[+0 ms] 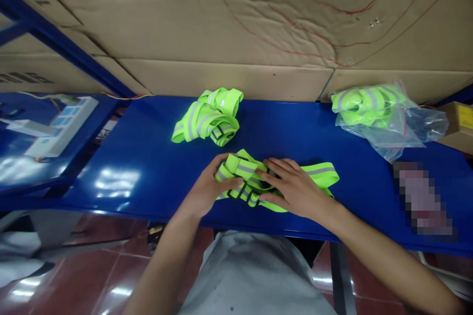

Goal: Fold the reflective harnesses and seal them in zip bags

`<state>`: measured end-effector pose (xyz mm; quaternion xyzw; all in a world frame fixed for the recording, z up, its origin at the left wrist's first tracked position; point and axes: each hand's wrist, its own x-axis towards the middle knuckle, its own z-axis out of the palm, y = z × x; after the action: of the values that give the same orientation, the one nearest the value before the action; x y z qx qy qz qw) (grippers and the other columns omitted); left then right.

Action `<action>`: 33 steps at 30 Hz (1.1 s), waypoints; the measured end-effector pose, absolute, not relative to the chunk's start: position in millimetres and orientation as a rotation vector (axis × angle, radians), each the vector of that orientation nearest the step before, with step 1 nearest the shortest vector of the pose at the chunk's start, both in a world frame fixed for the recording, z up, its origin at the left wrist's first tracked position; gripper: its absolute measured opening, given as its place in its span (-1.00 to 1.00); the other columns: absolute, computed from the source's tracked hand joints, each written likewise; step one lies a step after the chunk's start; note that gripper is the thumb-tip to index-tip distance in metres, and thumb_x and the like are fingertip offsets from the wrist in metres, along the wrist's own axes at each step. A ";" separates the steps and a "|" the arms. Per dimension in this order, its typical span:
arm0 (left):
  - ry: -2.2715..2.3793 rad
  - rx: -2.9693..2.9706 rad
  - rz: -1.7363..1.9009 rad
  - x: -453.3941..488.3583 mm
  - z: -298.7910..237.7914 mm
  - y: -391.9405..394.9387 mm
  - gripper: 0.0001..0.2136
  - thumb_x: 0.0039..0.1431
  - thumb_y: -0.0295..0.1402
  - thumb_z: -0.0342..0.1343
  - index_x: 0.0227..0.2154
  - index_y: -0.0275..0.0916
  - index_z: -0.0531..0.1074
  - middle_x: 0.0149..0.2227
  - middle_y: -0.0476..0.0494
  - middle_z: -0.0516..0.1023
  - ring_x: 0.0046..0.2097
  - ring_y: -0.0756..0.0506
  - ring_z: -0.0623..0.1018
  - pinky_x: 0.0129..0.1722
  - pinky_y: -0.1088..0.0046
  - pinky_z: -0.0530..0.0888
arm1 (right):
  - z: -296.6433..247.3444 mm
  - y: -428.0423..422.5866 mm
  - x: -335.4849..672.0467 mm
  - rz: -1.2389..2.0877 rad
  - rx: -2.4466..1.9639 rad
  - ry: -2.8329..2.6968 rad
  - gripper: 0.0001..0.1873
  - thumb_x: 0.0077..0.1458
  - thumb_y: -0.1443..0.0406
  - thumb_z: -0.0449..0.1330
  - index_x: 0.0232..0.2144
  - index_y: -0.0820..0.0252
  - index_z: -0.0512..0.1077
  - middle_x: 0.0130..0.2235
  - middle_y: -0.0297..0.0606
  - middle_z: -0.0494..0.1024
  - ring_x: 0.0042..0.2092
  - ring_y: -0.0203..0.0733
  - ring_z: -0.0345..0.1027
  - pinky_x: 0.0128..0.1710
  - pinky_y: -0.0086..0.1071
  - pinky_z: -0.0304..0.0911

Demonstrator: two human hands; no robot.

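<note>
A bundle of neon-yellow reflective straps (246,170) with grey stripes and black buckles lies on the blue table, close to its front edge. My left hand (209,187) is closed on the bundle's left end, thumb on top and the other fingers partly hidden behind it. Over the right half rests my right hand (291,184), fingers stretched out and apart, touching the straps from above. A loop of strap sticks out to the right beyond that wrist. Further back, slightly left, sits a second heap of the same reflective straps (207,118).
A clear plastic bag (391,133) with more yellow straps stands at the back right, beside a cardboard box (458,125). A pixelated object (423,199) lies at right. Cardboard (221,24) walls the back. A white power strip (62,128) lies on the left table.
</note>
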<state>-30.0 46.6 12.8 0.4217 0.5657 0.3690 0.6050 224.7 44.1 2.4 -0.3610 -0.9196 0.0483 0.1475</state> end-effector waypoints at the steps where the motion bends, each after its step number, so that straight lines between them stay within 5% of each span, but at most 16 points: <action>1: 1.296 0.913 0.862 -30.6 14.2 46.5 -0.26 -0.16 -0.24 0.52 0.10 -0.16 0.33 -0.16 -0.03 0.57 -0.27 -0.05 0.57 -0.29 0.48 0.54 | 2.5 40.9 223.3 0.127 -1.026 -2.674 -0.29 0.38 -0.14 0.00 0.33 0.16 0.34 0.31 -0.02 0.42 0.35 0.07 0.26 0.33 -0.01 0.17; 5: 1.315 0.912 0.875 -29.2 21.2 44.2 -0.25 -0.17 -0.27 0.51 0.11 -0.11 0.31 -0.20 0.00 0.56 -0.32 -0.04 0.56 -0.34 0.49 0.53 | -2.3 27.6 214.4 0.025 -1.048 -2.741 -0.15 0.34 -0.21 -0.02 0.35 0.31 0.30 0.36 0.13 0.32 0.40 0.24 0.18 0.38 0.14 0.11; 8: 1.343 0.964 0.911 -28.5 23.0 41.6 -0.27 -0.12 -0.25 0.49 0.14 -0.11 0.30 -0.24 0.00 0.56 -0.32 -0.04 0.56 -0.33 0.49 0.52 | -4.8 21.4 208.6 -0.016 -1.103 -2.746 -0.41 0.45 0.13 0.00 0.37 0.33 0.26 0.38 0.13 0.28 0.40 0.23 0.19 0.36 0.10 0.17; 12: 1.468 1.098 0.947 -27.6 20.1 37.8 -0.31 0.00 -0.20 0.42 0.20 -0.13 0.30 -0.22 -0.05 0.60 -0.27 -0.10 0.60 -0.30 0.44 0.55 | -2.9 21.0 207.3 0.070 -1.103 -2.757 -0.35 0.34 0.37 0.06 0.43 0.22 0.15 0.39 0.05 0.29 0.39 0.17 0.22 0.34 0.07 0.22; 17: 1.789 1.697 0.813 -3.0 16.7 27.7 -0.51 0.24 -0.36 0.19 0.24 -0.08 0.39 0.16 -0.16 0.58 0.13 -0.26 0.61 0.07 0.24 0.57 | -4.1 25.3 207.7 0.141 -1.072 -2.696 -0.45 0.41 0.25 0.07 0.40 0.10 0.23 0.37 0.04 0.33 0.40 0.12 0.20 0.35 0.06 0.21; 22: 1.731 2.259 0.789 27.8 7.2 15.0 -0.40 0.31 -0.62 -0.06 0.36 -0.09 0.25 0.36 -0.24 0.37 0.35 -0.20 0.44 0.23 0.23 0.51 | -7.4 29.1 210.5 0.177 -1.032 -2.659 -0.53 0.44 0.15 0.06 0.24 0.26 0.42 0.28 0.16 0.42 0.39 0.15 0.22 0.35 0.10 0.22; 28: 1.679 2.559 0.506 42.7 6.6 14.2 -0.39 0.31 -0.65 -0.06 0.39 -0.18 0.22 0.43 -0.44 0.20 0.44 -0.32 0.27 0.34 0.02 0.39 | 7.0 34.4 229.1 0.195 -0.971 -2.614 -0.66 0.43 0.17 0.08 -0.05 0.24 0.58 0.03 -0.06 0.65 0.09 0.01 0.56 0.13 -0.10 0.49; 33: 1.700 2.510 0.249 44.7 18.8 20.4 -0.40 0.35 -0.62 -0.09 0.42 -0.21 0.16 0.47 -0.53 0.03 0.47 -0.38 0.16 0.38 -0.08 0.29 | 13.5 33.1 236.8 0.173 -1.047 -2.743 -0.56 0.32 0.15 0.25 0.13 0.30 0.48 0.15 0.05 0.57 0.16 0.11 0.51 0.10 -0.04 0.50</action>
<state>44.7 20.4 18.8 0.8242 0.5582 0.0818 0.0498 236.8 33.1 13.5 -0.3541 -0.9280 0.0585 0.1001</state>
